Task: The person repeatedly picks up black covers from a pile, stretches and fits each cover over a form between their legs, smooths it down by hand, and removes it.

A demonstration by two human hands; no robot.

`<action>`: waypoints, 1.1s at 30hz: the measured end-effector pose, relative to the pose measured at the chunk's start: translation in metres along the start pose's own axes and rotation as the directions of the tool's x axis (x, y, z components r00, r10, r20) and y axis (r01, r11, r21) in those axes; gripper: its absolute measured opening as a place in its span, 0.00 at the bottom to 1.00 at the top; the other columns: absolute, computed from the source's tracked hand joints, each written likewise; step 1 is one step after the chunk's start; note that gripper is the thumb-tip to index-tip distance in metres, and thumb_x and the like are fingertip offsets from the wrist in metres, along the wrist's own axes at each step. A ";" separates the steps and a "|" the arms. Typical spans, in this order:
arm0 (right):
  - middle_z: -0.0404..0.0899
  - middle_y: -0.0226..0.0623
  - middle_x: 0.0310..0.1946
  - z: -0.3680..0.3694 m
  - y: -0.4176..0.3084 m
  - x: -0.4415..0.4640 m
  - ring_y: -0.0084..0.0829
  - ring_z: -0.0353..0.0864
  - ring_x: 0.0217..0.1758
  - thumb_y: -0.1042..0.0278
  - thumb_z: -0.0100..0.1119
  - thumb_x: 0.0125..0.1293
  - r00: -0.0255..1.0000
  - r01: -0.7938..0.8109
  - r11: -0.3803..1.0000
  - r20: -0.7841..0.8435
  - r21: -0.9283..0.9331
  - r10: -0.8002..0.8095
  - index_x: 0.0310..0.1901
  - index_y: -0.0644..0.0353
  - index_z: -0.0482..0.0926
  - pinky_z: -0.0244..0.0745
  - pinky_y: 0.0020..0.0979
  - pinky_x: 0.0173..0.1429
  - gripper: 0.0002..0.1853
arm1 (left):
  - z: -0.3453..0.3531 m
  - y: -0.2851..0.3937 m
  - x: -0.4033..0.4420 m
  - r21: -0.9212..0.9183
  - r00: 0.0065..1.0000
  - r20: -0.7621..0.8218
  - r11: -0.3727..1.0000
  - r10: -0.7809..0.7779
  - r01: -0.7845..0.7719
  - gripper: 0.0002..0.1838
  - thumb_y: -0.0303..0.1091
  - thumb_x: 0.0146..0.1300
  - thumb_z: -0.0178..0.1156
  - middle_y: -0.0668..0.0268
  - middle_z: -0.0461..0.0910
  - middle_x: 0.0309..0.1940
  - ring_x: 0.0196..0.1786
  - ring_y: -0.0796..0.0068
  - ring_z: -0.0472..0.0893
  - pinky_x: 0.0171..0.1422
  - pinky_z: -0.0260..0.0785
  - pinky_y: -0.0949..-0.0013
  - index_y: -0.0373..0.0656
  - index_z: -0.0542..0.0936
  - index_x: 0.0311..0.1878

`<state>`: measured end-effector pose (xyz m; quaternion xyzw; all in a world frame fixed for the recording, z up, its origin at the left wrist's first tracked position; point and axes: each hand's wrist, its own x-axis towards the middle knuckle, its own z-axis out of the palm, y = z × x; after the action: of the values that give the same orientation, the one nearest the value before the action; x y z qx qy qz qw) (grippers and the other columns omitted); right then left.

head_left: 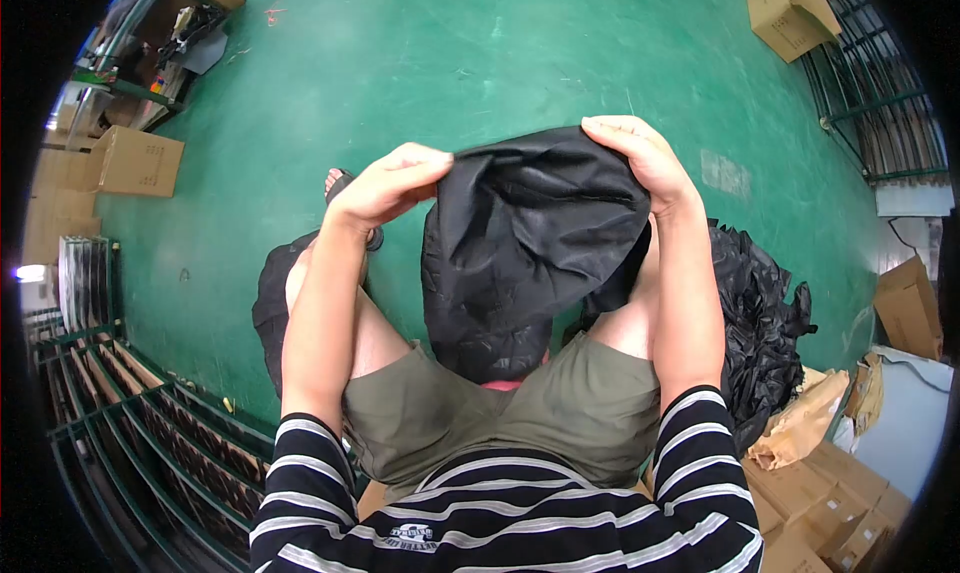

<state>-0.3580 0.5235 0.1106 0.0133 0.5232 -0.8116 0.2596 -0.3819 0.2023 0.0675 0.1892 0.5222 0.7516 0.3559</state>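
A piece of thin, slightly shiny black fabric (520, 243) hangs creased between my hands, spread out in front of my knees. My left hand (400, 181) pinches its upper left corner between thumb and fingers. At the upper right edge, my right hand (645, 163) grips the fabric, with the thumb on top and the other fingers partly hidden behind it. The lower part of the fabric drops between my thighs, where its end is hidden. Whether it is a bag, a cover or a garment, I cannot tell.
Beside my right leg lies a crumpled heap of black fabric (755, 323), and more black material (275, 303) sits by my left leg. Green metal racks (150, 423) stand at left. Cardboard boxes (140, 161) are around the green floor (380, 53); brown paper (805, 413) lies at lower right.
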 end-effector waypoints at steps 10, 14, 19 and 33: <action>0.82 0.38 0.43 -0.005 0.024 0.014 0.27 0.84 0.41 0.63 0.49 0.74 0.967 0.074 0.905 0.192 0.420 -0.168 0.48 0.66 0.77 0.80 0.29 0.49 0.13 | 0.057 -0.029 0.015 -0.486 0.972 -0.078 0.860 -0.221 0.156 0.32 0.55 0.75 0.33 0.58 0.60 0.72 0.73 0.59 0.61 0.78 0.50 0.54 0.43 0.64 0.70; 0.83 0.39 0.41 0.003 0.024 0.025 0.28 0.84 0.40 0.62 0.52 0.73 0.999 -0.045 0.898 0.042 0.438 0.029 0.46 0.66 0.78 0.82 0.29 0.46 0.13 | 0.072 -0.023 0.011 -0.738 0.918 0.352 0.658 0.185 0.150 0.62 0.82 0.50 0.47 0.50 0.56 0.73 0.73 0.53 0.59 0.76 0.51 0.48 0.35 0.55 0.73; 0.83 0.39 0.41 0.013 0.020 0.021 0.28 0.84 0.39 0.61 0.52 0.73 0.995 -0.092 0.971 -0.003 0.221 0.095 0.45 0.66 0.79 0.82 0.30 0.47 0.15 | 0.019 -0.052 -0.026 -0.624 0.965 0.263 0.764 0.009 0.163 0.40 0.39 0.58 0.64 0.47 0.66 0.67 0.67 0.54 0.70 0.74 0.57 0.52 0.28 0.59 0.69; 0.84 0.41 0.40 -0.012 0.030 0.017 0.26 0.83 0.40 0.50 0.65 0.62 0.899 -0.014 0.989 0.434 0.151 -0.053 0.44 0.73 0.81 0.78 0.26 0.47 0.26 | 0.063 -0.005 -0.033 -0.928 0.967 0.110 0.373 0.230 0.017 0.32 0.45 0.65 0.49 0.43 0.70 0.62 0.64 0.45 0.72 0.72 0.59 0.48 0.27 0.67 0.63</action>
<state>-0.3629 0.5170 0.0754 -0.1548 0.3893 -0.8335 0.3602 -0.3162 0.2204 0.0899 0.0748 -0.0410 0.9096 0.4066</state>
